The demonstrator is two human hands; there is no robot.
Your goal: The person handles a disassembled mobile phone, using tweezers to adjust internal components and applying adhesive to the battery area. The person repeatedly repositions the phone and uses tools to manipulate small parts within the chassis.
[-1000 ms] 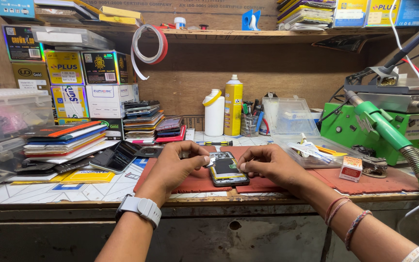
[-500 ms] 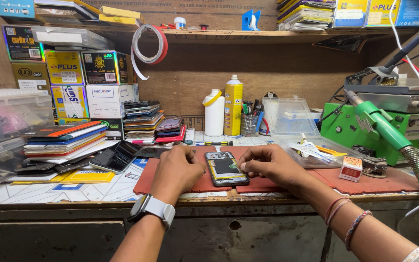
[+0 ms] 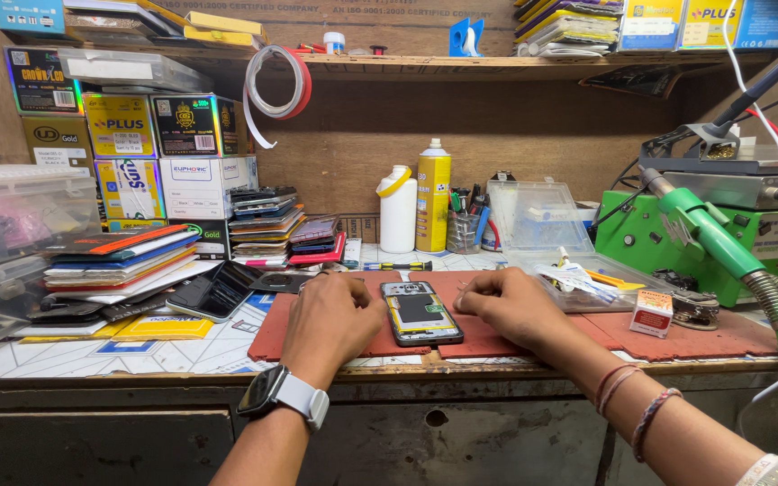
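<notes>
My left hand (image 3: 330, 317) has slid off the opened black smartphone with exposed yellow-taped interior (image 3: 420, 312), resting loosely curled at its nine o'clock on the red rubber mat (image 3: 722, 328). My right hand (image 3: 508, 304), at three o'clock, pinches something too small to identify, so the phone lies free.

Red mat (image 3: 515, 340), yellow spray can (image 3: 433, 196), white bottle (image 3: 398, 212), green machine (image 3: 677, 243).

Stacked cardboard boxes (image 3: 123, 148) in black, yellow and white stand at far left on the tabletop, beside a pile of flat packets (image 3: 119, 261) in orange, blue and white. A small red-and-white carton (image 3: 651, 313) sits at right on the red mat. Yellow and blue boxes (image 3: 695, 20) line the far-right shelf. A dark-screened phone (image 3: 213, 291) lies left of centre.
</notes>
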